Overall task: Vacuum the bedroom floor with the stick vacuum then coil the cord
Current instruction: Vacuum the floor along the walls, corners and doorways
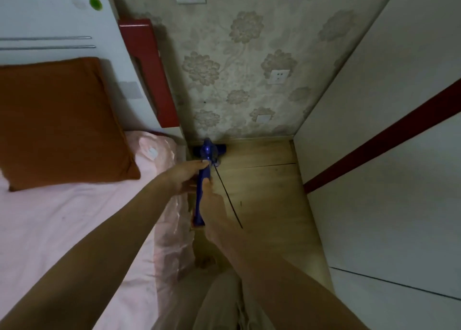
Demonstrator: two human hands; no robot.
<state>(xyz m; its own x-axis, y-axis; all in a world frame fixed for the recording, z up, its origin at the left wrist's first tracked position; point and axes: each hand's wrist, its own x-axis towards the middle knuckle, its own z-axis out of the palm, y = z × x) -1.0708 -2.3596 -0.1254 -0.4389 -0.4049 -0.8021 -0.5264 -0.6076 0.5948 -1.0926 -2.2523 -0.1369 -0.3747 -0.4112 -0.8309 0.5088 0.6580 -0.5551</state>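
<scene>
Blue stick vacuum (202, 180) gripped by left hand (185, 176) and right hand (213, 211).
Head apparently at the wallpapered wall; thin dark cord (228, 196) trailing over wooden floor (264, 192).

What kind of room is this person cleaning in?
Most likely a bedroom: a bed with a pink sheet and an orange pillow against a white headboard, floral wallpaper, and a narrow strip of wooden floor beside it.

Blue vacuum (201, 180), orange pillow (62, 122), pink sheet (74, 217), beige floral wallpaper (237, 67).
</scene>
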